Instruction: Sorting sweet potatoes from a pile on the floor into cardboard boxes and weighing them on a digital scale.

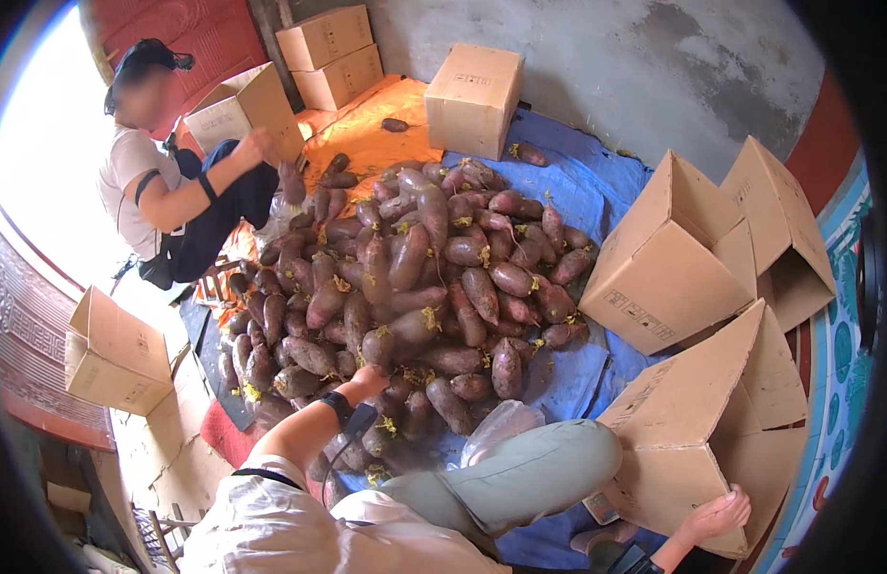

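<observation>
My left hand (367, 379) reaches into the near side of a big heap of purple-brown root vegetables (453, 360), many with yellow sprouts. Its fingers are closed on the end of one root vegetable (377, 346), which points away from me; part of the grip is hidden. At the lower right, my right hand (719, 517) grips the near edge of an open cardboard box (678, 402) that lies tilted beside my knee. The inside of this box shows only in part.
Across the heap on the left, another person (142, 172) crouches, holding a root vegetable (291, 184). More boxes stand around: two open ones (668, 258) at the right, one closed (474, 91) at the back, one (118, 354) at the left. Blue sheeting (577, 201) and orange sheeting (367, 134) lie beneath.
</observation>
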